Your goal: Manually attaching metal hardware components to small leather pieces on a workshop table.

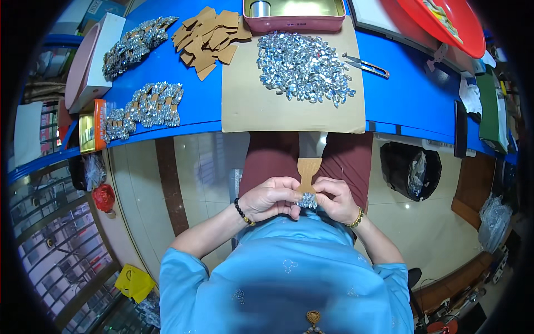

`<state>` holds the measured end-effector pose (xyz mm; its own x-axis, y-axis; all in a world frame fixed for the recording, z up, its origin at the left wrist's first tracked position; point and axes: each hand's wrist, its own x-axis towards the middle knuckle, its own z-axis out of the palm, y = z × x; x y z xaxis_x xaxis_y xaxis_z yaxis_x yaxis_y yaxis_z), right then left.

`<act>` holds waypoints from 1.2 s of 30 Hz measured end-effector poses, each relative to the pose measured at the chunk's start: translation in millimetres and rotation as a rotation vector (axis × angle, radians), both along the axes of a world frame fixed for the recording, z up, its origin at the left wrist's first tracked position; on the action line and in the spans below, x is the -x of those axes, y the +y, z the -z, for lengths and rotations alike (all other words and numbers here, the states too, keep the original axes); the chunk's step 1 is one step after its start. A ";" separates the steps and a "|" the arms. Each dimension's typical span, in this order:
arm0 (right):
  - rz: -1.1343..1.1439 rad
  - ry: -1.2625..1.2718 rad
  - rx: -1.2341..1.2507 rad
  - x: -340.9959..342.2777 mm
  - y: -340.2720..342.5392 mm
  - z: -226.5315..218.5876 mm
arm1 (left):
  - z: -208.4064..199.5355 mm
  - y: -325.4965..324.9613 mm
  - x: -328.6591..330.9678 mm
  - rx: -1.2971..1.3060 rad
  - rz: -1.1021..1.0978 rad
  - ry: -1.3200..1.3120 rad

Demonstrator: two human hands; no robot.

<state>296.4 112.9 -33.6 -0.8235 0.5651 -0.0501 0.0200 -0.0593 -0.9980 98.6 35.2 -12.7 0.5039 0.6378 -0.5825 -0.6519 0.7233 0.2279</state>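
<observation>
Over my lap, my left hand (pixel 271 197) pinches one side of a small brown card (pixel 308 168) that narrows in the middle. The fingers of my right hand (pixel 337 199) are closed on its other side, near the bottom. Silvery gem-like beads (pixel 306 201) cover the card's lower end, between my two hands. Its flared upper end is bare. Whether my fingertips also pinch a thread or needle is too small to tell.
On the blue table (pixel 411 106), a cardboard sheet (pixel 239 108) bears loose silvery beads (pixel 303 67). Around it are bare brown cards (pixel 208 39), bead-covered cards (pixel 154 104), thread snips (pixel 367 66), a pink tin (pixel 295 23) and a red bowl (pixel 470 33). A black bag (pixel 397 170) stands on the floor.
</observation>
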 end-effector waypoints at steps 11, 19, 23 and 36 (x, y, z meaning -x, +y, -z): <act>0.246 -0.200 -0.101 9.3 -4.9 -31.9 | 3.6 -0.2 -8.2 -0.042 -0.052 0.299; 0.200 -0.190 -0.831 20.8 11.6 -43.4 | 14.5 1.5 -10.0 -0.059 -0.082 0.472; 0.131 -0.040 -0.868 33.7 10.2 -40.4 | 12.9 0.1 -12.4 -0.177 -0.060 0.623; 0.867 0.065 0.625 -187.2 44.2 76.0 | -34.4 -1.5 118.4 -0.754 -0.578 2.302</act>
